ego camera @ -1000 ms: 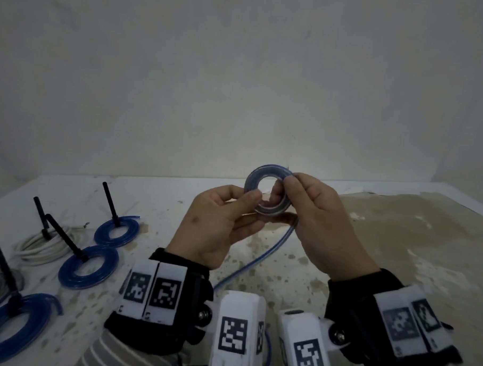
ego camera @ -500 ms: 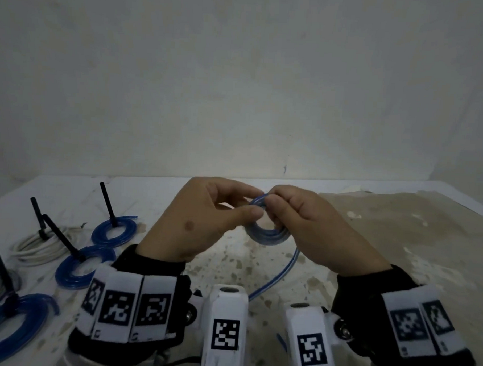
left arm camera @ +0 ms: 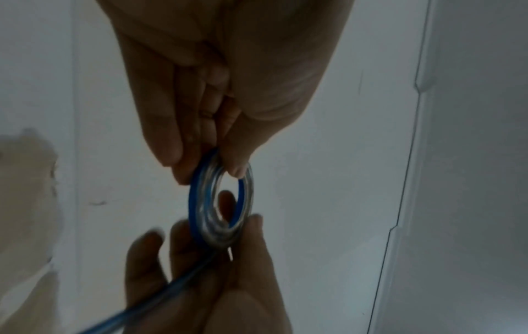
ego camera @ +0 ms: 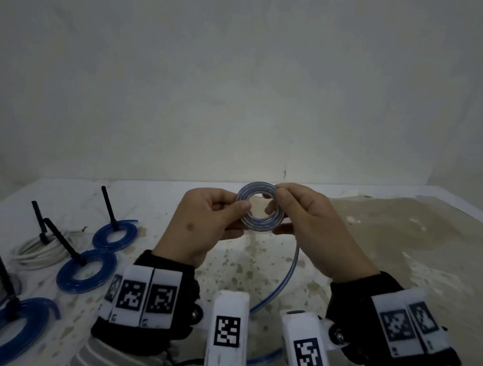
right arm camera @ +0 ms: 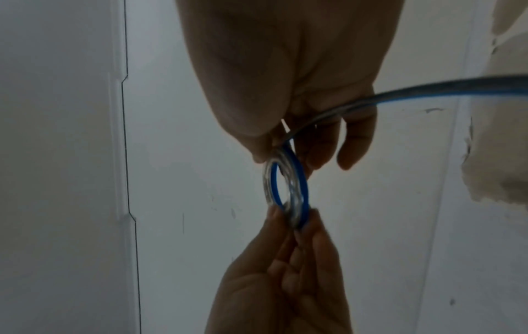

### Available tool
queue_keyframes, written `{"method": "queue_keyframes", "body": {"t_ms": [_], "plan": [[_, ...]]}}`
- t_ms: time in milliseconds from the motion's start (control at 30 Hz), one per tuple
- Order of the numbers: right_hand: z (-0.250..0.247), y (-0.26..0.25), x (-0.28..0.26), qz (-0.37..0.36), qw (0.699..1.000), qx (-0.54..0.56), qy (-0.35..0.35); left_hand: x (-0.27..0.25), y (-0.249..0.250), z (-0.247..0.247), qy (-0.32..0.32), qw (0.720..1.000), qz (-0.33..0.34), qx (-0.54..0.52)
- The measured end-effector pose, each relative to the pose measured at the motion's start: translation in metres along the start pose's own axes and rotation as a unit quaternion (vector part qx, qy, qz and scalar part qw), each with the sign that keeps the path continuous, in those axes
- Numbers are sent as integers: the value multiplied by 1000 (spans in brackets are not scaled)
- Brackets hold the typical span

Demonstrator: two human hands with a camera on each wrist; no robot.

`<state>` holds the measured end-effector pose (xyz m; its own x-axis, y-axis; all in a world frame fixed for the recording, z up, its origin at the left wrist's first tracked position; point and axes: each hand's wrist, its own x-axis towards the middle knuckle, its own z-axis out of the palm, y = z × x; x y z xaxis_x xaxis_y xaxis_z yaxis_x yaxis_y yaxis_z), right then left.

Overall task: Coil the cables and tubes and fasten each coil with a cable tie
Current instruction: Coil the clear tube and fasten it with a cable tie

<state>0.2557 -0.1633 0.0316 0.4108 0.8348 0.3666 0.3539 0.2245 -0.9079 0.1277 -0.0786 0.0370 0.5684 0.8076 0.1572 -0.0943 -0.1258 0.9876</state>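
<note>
Tube coil [ego camera: 260,208], blue-striped, held above the table [ego camera: 398,245] at frame centre; its loose tail [ego camera: 289,273] runs down toward the lower edge. Left hand [ego camera: 202,228] pinches the coil's left rim, right hand [ego camera: 313,227] its right rim. Tied coils [ego camera: 87,270] lie lower left.

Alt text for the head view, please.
Both hands, left hand and right hand, pinch a small coil of blue tube above a stained table, its loose tail trailing down. Tied coils lie left.

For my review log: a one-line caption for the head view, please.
Left hand and right hand pinch a small clear-blue tube coil, its loose tail hanging toward the person.
</note>
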Motion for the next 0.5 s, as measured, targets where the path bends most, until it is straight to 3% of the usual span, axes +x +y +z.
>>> {"method": "queue_keyframes", "body": {"t_ms": [100, 167, 300, 500], "plan": [[3, 1, 2, -20, 996, 71, 43, -2, -5, 12, -11, 997, -19, -68], [-3, 0, 2, -36, 994, 87, 60, -6, -6, 17, -64, 997, -25, -44], [-19, -3, 0, -58, 998, 32, 2, -10, -5, 16, -135, 988, -20, 71], [-24, -6, -4, -80, 991, -81, -76, -9, 4, 6, -116, 984, 41, 129]]}}
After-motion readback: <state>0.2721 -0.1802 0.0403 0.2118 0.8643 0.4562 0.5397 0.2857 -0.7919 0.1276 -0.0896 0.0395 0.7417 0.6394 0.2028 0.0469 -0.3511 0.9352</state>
